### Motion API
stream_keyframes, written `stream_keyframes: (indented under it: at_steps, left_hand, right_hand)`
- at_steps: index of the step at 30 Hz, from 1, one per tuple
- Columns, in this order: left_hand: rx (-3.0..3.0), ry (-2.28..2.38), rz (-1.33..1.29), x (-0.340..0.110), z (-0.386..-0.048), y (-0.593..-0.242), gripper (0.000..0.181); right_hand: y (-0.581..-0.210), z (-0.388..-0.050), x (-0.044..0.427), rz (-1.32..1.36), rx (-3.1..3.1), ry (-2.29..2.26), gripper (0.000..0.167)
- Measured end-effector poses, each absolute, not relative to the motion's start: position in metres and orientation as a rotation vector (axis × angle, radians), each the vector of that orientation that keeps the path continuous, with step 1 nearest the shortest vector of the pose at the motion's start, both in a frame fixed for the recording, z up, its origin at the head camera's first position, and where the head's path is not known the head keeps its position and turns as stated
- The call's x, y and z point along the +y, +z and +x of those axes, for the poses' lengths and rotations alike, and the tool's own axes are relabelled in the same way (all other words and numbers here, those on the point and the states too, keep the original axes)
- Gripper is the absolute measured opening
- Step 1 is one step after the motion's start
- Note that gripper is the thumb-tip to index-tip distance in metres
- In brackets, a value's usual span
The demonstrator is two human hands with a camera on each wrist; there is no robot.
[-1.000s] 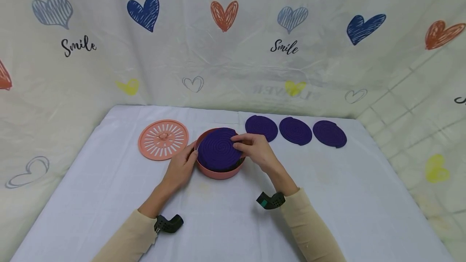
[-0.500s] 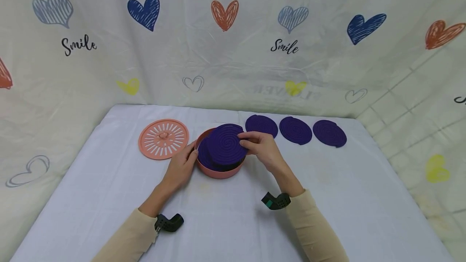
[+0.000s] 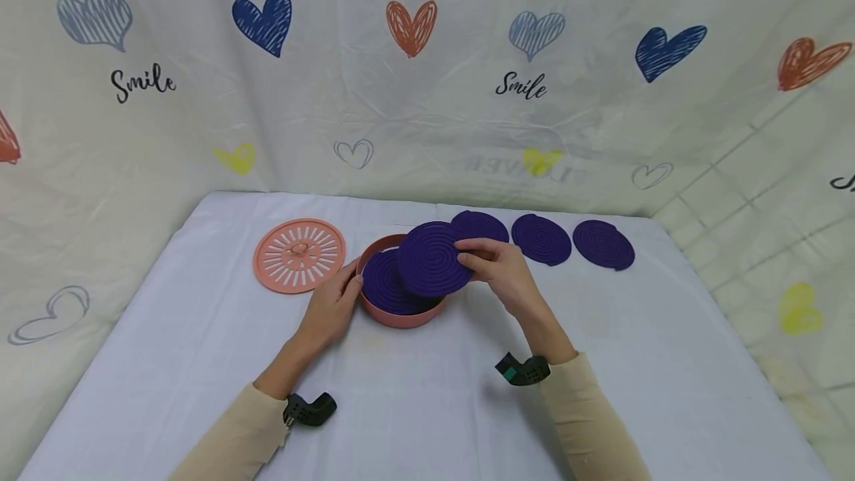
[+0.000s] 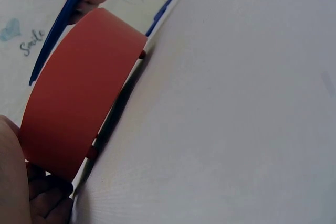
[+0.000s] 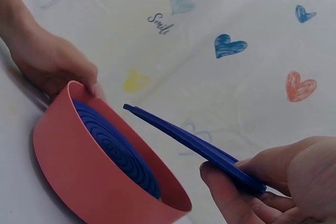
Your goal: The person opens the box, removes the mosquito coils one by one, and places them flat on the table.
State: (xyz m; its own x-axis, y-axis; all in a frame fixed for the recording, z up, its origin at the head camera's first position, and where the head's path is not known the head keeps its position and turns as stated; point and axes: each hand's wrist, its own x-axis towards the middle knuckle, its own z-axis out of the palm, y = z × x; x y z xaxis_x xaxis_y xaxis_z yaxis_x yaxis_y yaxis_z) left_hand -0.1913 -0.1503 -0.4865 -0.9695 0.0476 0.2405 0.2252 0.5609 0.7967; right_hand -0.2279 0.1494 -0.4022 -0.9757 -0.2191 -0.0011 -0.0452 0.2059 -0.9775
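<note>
My right hand [image 3: 499, 273] pinches a dark-blue spiral mosquito coil [image 3: 427, 262] by its right edge, thumb and fingers on opposite faces. The coil is lifted and tilted above the right part of a coral round box [image 3: 399, 320]. Inside the box lies another mosquito coil [image 5: 113, 148], seen in the right wrist view; whether more lie under it is hidden. My left hand [image 3: 330, 309] grips the box's left side, thumb at the rim. From the left wrist, the box wall [image 4: 84, 93] stands between that hand and the raised coil [image 4: 55, 35].
Behind the box to the right, three mosquito coils lie in a row: one partly covered by the held coil [image 3: 482, 224], a middle one [image 3: 542, 240] and a right one [image 3: 604, 245]. A coral slotted lid [image 3: 300, 251] lies left of the box on the white cloth [image 3: 401, 407].
My right hand has drawn the upper mosquito coil up and to the right, uncovering the coil beneath it in the box. My left hand has stayed on the box.
</note>
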Motion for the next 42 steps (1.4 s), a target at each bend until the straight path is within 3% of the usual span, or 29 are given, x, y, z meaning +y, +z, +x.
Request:
stream_keyframes:
  at_steps: [42]
  left_hand:
    - [-2.618, -1.360, -0.217, -0.151, -0.191, -0.486, 0.048]
  right_hand:
    - [-0.406, -0.219, 0.213, -0.146, 2.323, -1.983, 0.040]
